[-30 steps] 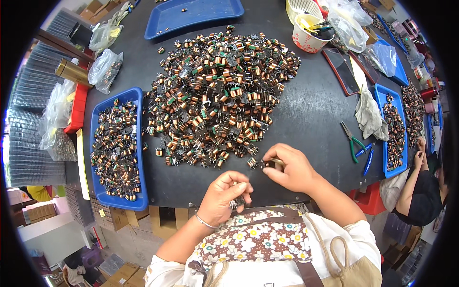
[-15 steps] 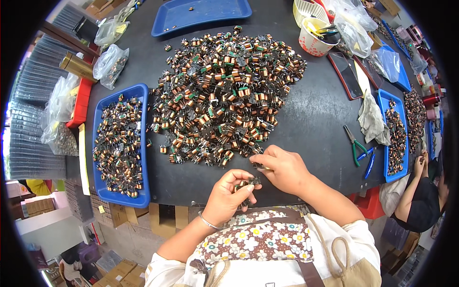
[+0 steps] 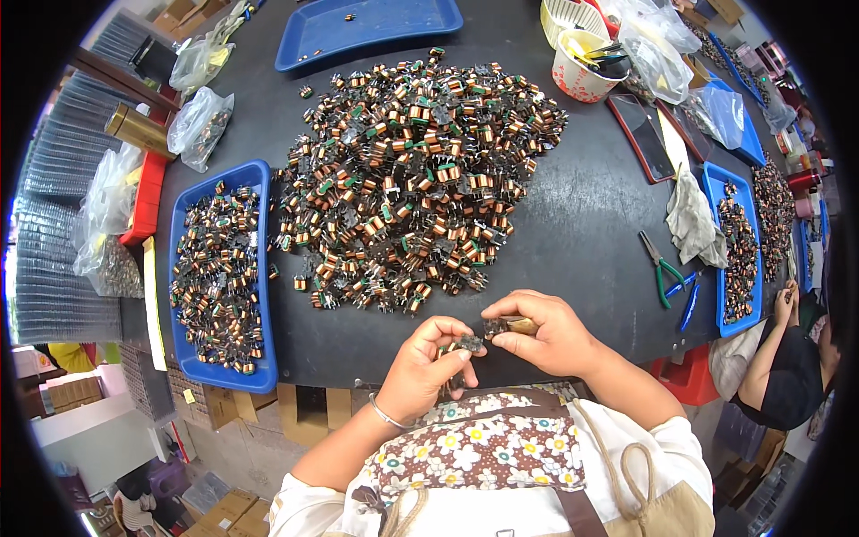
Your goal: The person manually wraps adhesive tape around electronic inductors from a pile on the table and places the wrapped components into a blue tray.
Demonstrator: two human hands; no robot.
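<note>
Over the table's front edge, my left hand (image 3: 422, 362) pinches a small dark coil component (image 3: 467, 344) between thumb and fingers. More dark parts seem tucked in its curled fingers, mostly hidden. Close beside it, my right hand (image 3: 550, 336) is closed on another small dark coil component (image 3: 495, 328). A glossy brownish piece (image 3: 519, 326) also shows between those fingers; its kind is unclear. Beyond both hands rises a large heap of copper-wound coil components (image 3: 412, 188) with black bases and some green parts.
At left stands a blue tray (image 3: 267, 313) full of coils, with a red bin (image 3: 146, 201) behind it. Another blue tray (image 3: 367, 45) lies at the far side. To the right are green-handled pliers (image 3: 660, 268), a grey cloth (image 3: 693, 228), a filled blue tray (image 3: 757, 300) and a co-worker's arm (image 3: 771, 345).
My right hand has drawn back from the heap's near edge toward my left hand, with a coil component now showing in its fingers. My left hand stays nearly in place.
</note>
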